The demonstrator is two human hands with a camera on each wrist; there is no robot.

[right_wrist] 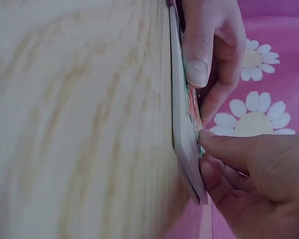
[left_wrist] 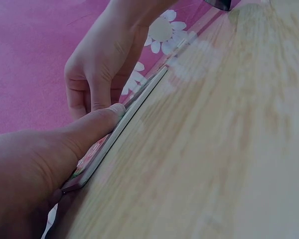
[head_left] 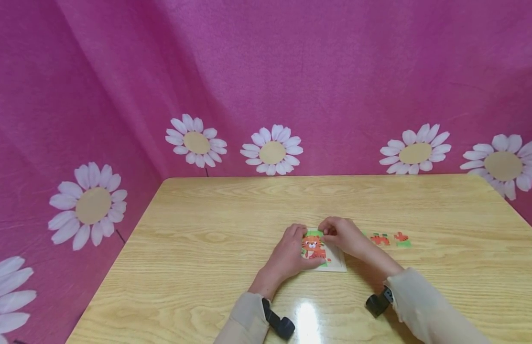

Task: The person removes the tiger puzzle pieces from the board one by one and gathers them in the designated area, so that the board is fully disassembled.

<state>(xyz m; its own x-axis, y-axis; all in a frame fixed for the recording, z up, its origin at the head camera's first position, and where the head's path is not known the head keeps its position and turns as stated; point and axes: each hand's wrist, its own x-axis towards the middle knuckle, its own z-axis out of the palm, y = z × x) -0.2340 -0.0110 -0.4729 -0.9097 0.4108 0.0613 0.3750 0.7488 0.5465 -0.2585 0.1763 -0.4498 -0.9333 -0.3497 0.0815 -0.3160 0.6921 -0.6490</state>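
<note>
A thin, pale-edged puzzle board (head_left: 334,268) lies on the table with an orange tiger picture (head_left: 314,246) partly filled in, its right part bare. My left hand (head_left: 287,253) grips the board from the left, the thumb (left_wrist: 102,122) lying along the near side and the fingers at the far left corner. Over the board's upper right part, my right hand (head_left: 344,236) has its fingers curled. In the right wrist view its thumb and fingers pinch a small green-edged puzzle piece (right_wrist: 202,151) at the board, mostly hidden by the fingertips.
To the right of the board lie loose puzzle pieces: an orange striped one (head_left: 380,239) and an orange and green one (head_left: 402,239). They rest on the wooden table (head_left: 197,248). A pink curtain with daisies (head_left: 272,152) stands behind and left of the table.
</note>
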